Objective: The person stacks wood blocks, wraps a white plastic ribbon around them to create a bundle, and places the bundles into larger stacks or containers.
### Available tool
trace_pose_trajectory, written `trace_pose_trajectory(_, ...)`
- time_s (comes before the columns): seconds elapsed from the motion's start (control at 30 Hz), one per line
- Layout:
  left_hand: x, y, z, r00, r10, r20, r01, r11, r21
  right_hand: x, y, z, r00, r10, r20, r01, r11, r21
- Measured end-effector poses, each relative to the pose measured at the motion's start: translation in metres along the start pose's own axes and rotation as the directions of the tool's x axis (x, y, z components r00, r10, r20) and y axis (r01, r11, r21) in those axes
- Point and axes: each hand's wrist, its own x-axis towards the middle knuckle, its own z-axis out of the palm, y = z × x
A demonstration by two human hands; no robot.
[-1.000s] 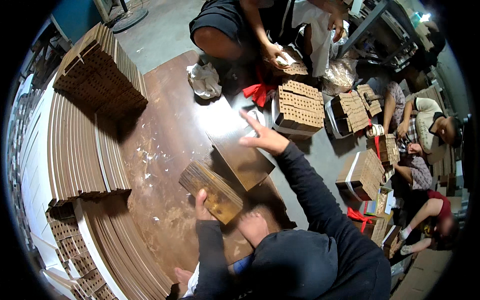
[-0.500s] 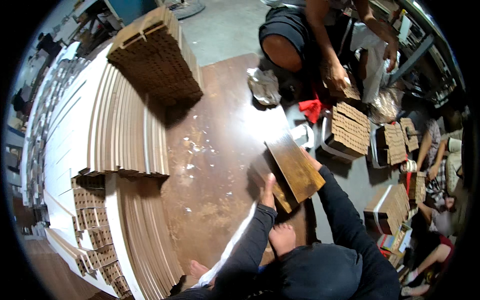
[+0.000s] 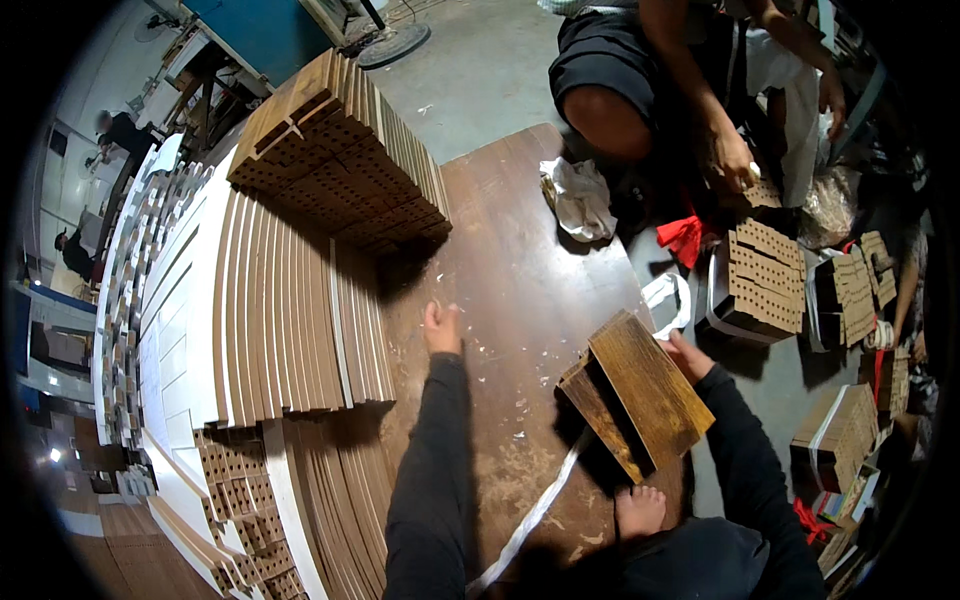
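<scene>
Two brown wood-grain boards (image 3: 650,390) stand tilted against each other on the brown tabletop, a dark gap between them. My right hand (image 3: 687,357) rests at the right side of the boards, its fingertips partly hidden behind the edge. A white strap (image 3: 540,505) runs from under the boards toward me, and a white loop of strap (image 3: 668,303) shows past their far side. My left hand (image 3: 443,328) is away from the boards, over the brown surface (image 3: 500,250) beside the stacks, its fingers curled with nothing visible in them.
Upright white-edged boards (image 3: 290,300) fill the left side, with a bundle of drilled boards (image 3: 350,150) on top. A crumpled white bag (image 3: 580,200) lies at the far edge. Strapped bundles (image 3: 755,280) stand at right, near another person's hand (image 3: 728,160). My bare foot (image 3: 640,510) is close to the boards.
My left hand has let go of the boards and moved left and away from me. My right hand stays at the boards. The whole view has shifted.
</scene>
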Motion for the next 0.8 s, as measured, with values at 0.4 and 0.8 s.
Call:
trace_pose_trajectory(0.4,0.147,0.022,-0.024,0.909,0.212,-0.358,-0.047,0.907,0.419,0.12,-0.234,0.162,0.984,-0.055,0.168,0.176,0.391,-0.903)
trace_pose_trajectory(0.8,0.138,0.074,0.006,0.978,0.072,-0.194,0.063,0.788,0.612,0.408,-0.047,0.2,0.567,-0.746,-0.349,-0.337,0.177,-0.925)
